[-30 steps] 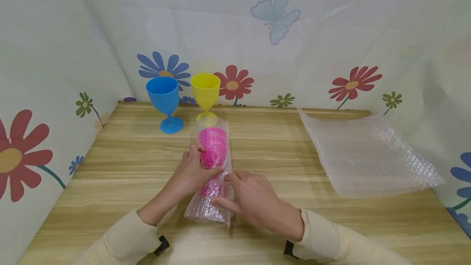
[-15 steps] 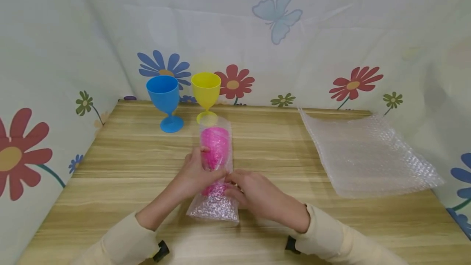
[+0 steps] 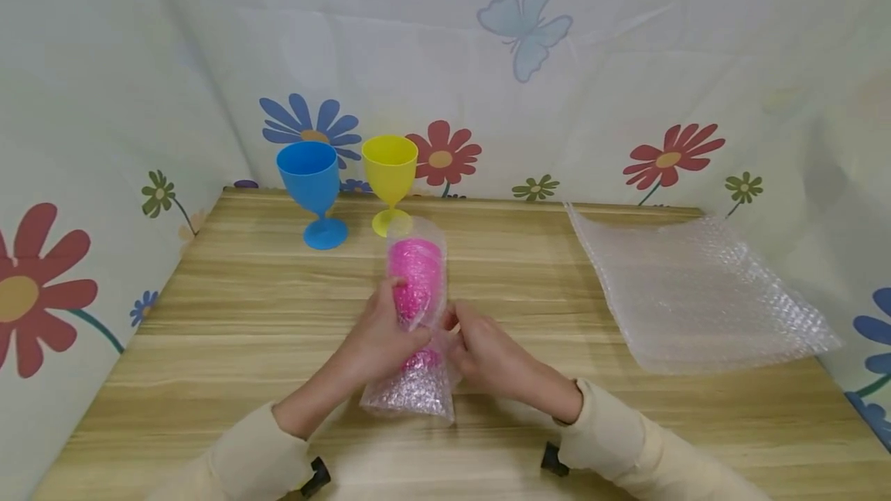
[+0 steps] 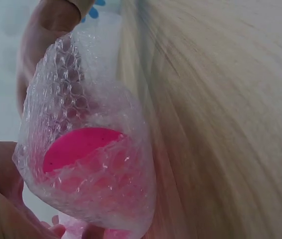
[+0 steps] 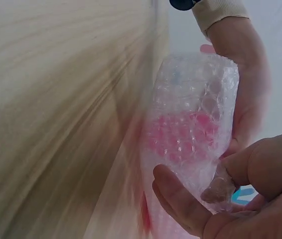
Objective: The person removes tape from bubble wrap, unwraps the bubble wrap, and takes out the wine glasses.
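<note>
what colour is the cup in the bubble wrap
Pink; the cup shows best in the left wrist view.

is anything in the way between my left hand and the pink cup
Yes, bubble wrap. It is around the pink cup, so one side of it lies between the cup and your left hand. Nothing else visible stands between them.
</note>
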### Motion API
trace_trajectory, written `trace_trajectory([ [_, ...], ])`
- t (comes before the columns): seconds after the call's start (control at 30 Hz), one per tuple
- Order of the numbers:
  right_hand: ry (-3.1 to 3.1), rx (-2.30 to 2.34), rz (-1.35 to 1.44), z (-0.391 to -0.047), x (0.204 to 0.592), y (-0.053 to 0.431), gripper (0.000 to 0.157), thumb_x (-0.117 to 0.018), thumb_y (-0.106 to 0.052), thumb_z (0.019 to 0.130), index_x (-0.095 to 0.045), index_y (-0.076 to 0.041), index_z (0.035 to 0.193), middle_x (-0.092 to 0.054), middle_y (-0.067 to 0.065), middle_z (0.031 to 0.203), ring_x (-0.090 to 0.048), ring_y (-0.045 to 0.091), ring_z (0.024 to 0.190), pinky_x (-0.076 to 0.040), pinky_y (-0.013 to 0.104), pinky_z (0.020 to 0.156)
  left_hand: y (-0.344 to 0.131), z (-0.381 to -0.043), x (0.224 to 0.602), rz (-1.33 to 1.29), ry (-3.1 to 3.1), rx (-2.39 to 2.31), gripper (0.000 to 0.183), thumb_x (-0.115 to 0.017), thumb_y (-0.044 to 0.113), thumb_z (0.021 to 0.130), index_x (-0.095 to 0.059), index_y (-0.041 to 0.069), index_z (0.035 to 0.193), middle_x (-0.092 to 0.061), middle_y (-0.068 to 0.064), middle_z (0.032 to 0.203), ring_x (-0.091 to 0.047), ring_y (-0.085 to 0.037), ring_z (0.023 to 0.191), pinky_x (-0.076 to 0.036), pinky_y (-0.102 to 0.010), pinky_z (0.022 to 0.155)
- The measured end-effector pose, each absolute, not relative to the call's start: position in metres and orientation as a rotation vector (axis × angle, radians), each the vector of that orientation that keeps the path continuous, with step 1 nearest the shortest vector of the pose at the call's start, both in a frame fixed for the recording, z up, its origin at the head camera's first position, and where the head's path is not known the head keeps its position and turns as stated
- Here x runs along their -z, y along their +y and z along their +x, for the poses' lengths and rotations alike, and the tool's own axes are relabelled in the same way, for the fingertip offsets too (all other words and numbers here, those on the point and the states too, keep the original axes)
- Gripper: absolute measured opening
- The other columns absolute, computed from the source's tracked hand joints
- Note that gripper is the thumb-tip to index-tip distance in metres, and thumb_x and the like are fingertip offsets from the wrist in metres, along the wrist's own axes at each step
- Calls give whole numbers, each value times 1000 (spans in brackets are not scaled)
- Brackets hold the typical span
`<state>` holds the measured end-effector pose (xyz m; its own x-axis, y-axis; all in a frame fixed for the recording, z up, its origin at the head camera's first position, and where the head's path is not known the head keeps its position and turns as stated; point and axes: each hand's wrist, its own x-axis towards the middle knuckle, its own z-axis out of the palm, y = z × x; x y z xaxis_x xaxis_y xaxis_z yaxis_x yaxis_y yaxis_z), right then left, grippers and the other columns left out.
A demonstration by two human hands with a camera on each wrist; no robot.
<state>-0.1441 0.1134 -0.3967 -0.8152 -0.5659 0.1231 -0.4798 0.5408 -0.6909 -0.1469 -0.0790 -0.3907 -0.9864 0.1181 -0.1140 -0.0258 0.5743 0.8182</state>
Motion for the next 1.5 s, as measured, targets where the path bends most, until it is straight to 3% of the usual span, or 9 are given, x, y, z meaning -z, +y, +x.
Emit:
trace_trajectory([
  [0.17, 2689, 1159, -865, -146, 400, 111, 29, -59, 10, 91, -58, 7, 120, -65, 15, 106, -64, 19, 84, -56, 27, 69, -74, -146, 389, 67, 2656, -1342, 83, -75, 20, 90, -25, 7, 156, -39, -25, 153, -47, -47, 135, -45, -63, 105],
  [0.4, 2706, 1170, -859, -147, 402, 108, 18, -63, -8, 103, -63, 2, 118, -65, 9, 102, -63, 15, 78, -56, 25, 64, -69, -144, 391, 69, 2630, -1431, 80, -74, 16, 94, -24, 6, 156, -32, -27, 157, -39, -50, 141, -35, -65, 111],
  [0.53, 2800, 1074, -955, -147, 404, 107, 18, -62, 3, 99, -62, 4, 117, -66, 13, 106, -67, 20, 89, -58, 28, 74, -66, -144, 392, 100, 2589, -1475, 80, -69, 6, 93, -21, 5, 157, -27, -28, 159, -35, -50, 143, -30, -62, 115],
  [0.73, 2822, 997, -897, -148, 404, 107, 28, -57, 12, 93, -61, 4, 119, -64, 13, 106, -64, 21, 90, -57, 27, 74, -65, -145, 393, 127, 2565, -1485, 80, -69, 11, 92, -24, 6, 159, -23, -24, 162, -34, -48, 144, -32, -62, 114],
  [0.93, 2785, 1052, -813, -151, 405, 109, 20, -59, 8, 95, -63, 2, 114, -63, 11, 104, -64, 19, 88, -56, 22, 70, -63, -147, 395, 136, 2616, -1489, 76, -71, 8, 90, -34, 9, 156, -27, -22, 159, -38, -43, 142, -36, -60, 113],
  [1.03, 2796, 1062, -830, -151, 407, 108, 12, -64, -1, 99, -64, 0, 111, -63, 10, 106, -66, 20, 92, -57, 23, 73, -59, -147, 396, 106, 2649, -1473, 75, -73, 5, 89, -37, 11, 155, -25, -22, 160, -36, -43, 143, -37, -60, 112],
  [1.17, 2875, 999, -868, -152, 409, 108, 13, -68, -10, 100, -66, -3, 111, -63, 8, 108, -67, 21, 94, -59, 28, 78, -58, -146, 394, 107, 2682, -1447, 73, -73, 2, 89, -38, 12, 152, -24, -24, 160, -31, -44, 146, -35, -62, 113],
  [1.33, 2983, 883, -973, -152, 413, 107, 7, -61, -5, 103, -64, -2, 108, -63, 8, 98, -66, 20, 84, -59, 30, 71, -60, -147, 394, 153, 2702, -1411, 73, -73, 3, 86, -41, 10, 151, -20, -28, 162, -24, -47, 149, -29, -65, 115],
  [1.5, 2961, 941, -967, -155, 415, 108, 7, -57, 0, 101, -60, -3, 106, -61, 5, 88, -61, 15, 75, -55, 25, 64, -63, -149, 395, 170, 2675, -1404, 75, -74, 16, 87, -43, 16, 154, -15, -27, 166, -19, -48, 152, -27, -71, 112],
])
